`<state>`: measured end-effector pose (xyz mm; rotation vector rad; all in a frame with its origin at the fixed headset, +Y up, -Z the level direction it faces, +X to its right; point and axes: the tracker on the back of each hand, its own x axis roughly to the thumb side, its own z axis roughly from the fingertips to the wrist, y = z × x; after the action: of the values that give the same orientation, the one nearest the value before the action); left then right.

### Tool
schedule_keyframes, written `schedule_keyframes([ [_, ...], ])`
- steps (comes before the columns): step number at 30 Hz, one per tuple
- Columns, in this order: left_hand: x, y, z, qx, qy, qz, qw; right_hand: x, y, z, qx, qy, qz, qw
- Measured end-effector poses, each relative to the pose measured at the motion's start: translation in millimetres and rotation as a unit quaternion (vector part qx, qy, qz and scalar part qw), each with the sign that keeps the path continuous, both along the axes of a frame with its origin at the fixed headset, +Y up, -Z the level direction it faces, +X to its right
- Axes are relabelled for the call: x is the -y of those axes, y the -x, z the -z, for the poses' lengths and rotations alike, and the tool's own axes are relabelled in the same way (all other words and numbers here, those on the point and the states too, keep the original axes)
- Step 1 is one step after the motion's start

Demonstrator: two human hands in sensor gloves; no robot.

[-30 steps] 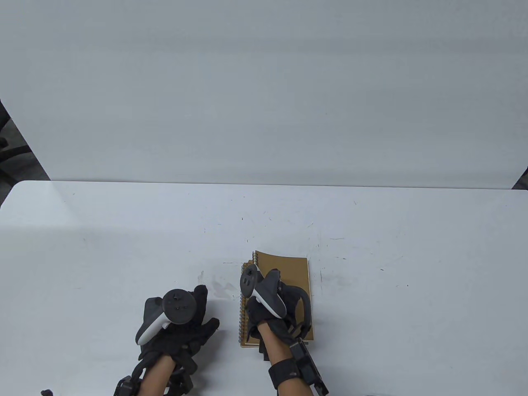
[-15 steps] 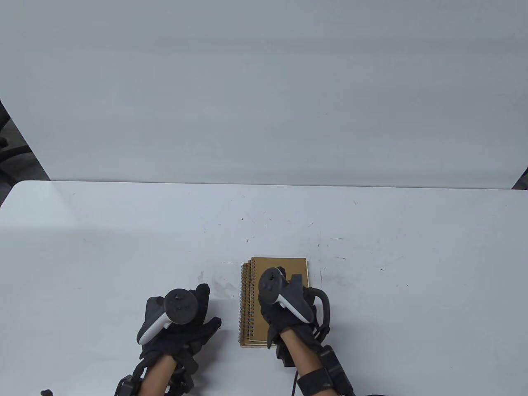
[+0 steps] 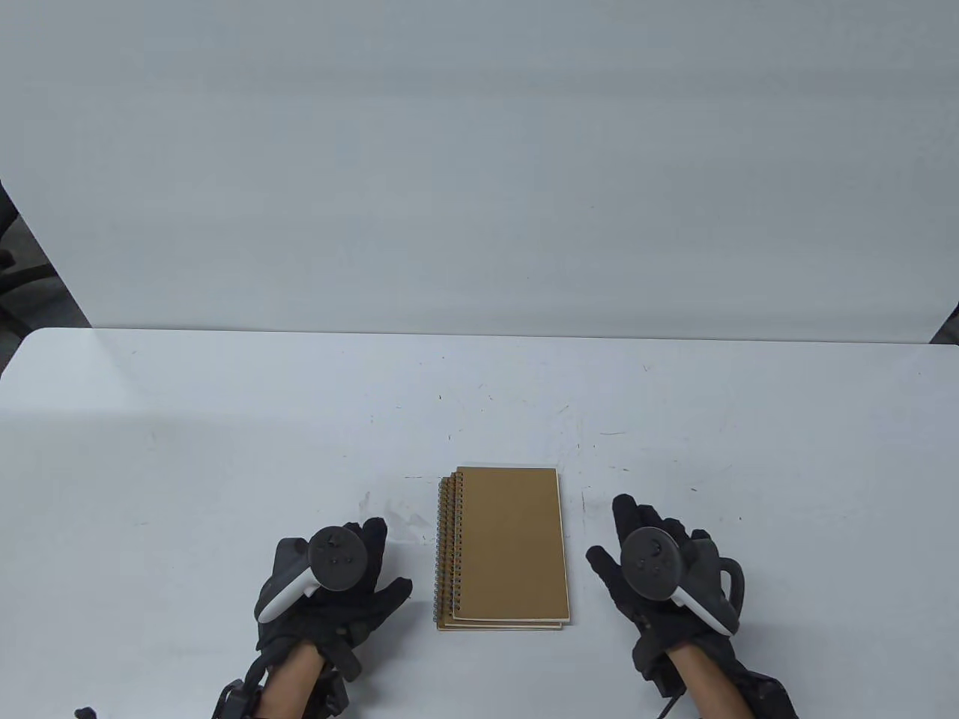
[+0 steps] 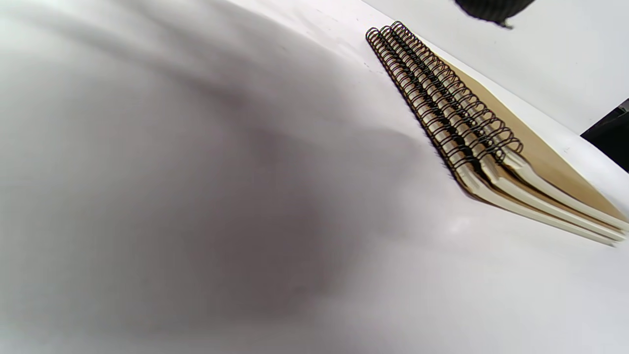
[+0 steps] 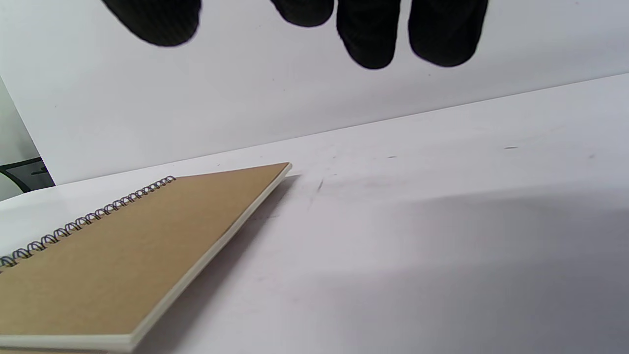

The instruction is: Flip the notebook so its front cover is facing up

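A stack of three brown spiral notebooks (image 3: 509, 547) lies flat on the white table (image 3: 225, 419), spirals on the left, a plain brown cover facing up. It shows in the left wrist view (image 4: 471, 132) and the right wrist view (image 5: 128, 265). My left hand (image 3: 352, 577) rests flat on the table left of the stack, fingers spread, holding nothing. My right hand (image 3: 644, 554) rests on the table right of the stack, fingers extended, holding nothing. Its fingertips (image 5: 373, 44) hang in at the top of the right wrist view.
A white wall panel (image 3: 479, 165) stands behind the table's far edge. A dark chair (image 3: 11, 277) shows at the far left.
My right hand has lifted off the top notebook and moved right onto the table. The top notebook now lies flat and square on the stack. My left hand has barely moved.
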<state>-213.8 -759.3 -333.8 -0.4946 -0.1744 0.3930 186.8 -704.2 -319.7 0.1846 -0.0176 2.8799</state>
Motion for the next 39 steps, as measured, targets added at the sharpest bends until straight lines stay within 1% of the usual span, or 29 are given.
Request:
schedule_keyframes([
  [1,0.2,0.0,0.2,0.000,0.001,0.003,1.000,3.1,-11.1,-0.9,-0.001,0.000,0.002,1.000],
  [5,-0.6,0.0,-0.1,0.003,-0.004,0.006,1.000,13.6,-36.5,-1.7,-0.012,-0.007,0.019,1.000],
  [10,-2.4,0.1,-1.2,0.004,-0.015,0.008,1.000,21.5,-54.6,-1.4,-0.017,-0.009,0.031,0.999],
  [14,-0.2,-0.1,-1.3,0.003,-0.010,0.012,1.000,19.2,-54.0,-3.3,-0.017,-0.026,0.022,0.999],
  [20,2.1,-1.7,-1.1,0.006,-0.003,0.014,1.000,18.1,-49.9,-5.3,-0.030,-0.029,0.004,0.999],
  [22,1.9,-1.9,-1.0,0.007,-0.003,0.017,1.000,18.1,-51.0,-5.8,-0.026,-0.039,0.007,0.999],
  [39,2.2,-2.0,-1.9,0.004,0.003,0.017,1.000,19.4,-51.9,-7.5,-0.026,-0.024,0.012,0.999],
])
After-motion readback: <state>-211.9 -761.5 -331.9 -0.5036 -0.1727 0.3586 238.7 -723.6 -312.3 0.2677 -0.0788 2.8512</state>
